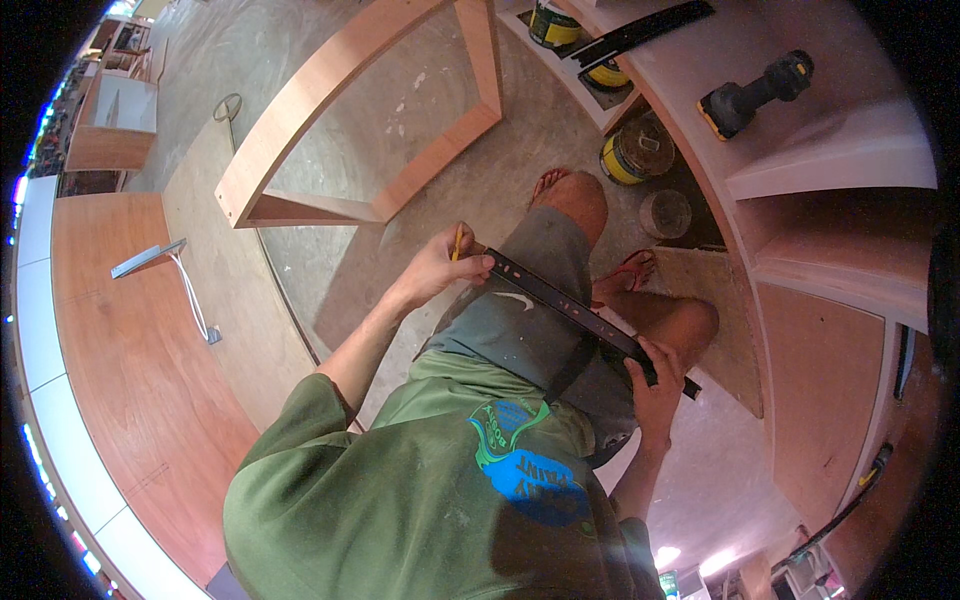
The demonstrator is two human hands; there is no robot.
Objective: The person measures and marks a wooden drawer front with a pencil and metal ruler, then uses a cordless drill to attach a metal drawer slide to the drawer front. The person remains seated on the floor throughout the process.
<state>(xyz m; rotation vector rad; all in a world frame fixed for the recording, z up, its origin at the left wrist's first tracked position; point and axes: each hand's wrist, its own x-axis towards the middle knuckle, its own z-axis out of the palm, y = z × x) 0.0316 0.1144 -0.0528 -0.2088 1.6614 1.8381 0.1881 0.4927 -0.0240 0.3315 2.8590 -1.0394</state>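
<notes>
A long black drawer slide [562, 303] with slots along it lies slantwise above my lap, its far left end higher in view than its right. The fingers of my left hand [440, 270] pinch its left end, and a yellow pencil [458, 242] sticks up from the same hand. Near the other end, my right hand [655, 388] is closed round the slide, with a short piece of its tip showing past the fingers. Under the slide are my grey shorts [505, 325].
An open wooden frame [435, 165] stands ahead on the concrete floor. To the right, a cordless drill [757, 95] rests on a cabinet board, near more black rails [645, 30]. Cans [638, 150] sit by my feet. Wood panels [130, 300] and a metal bracket [150, 258] are at left.
</notes>
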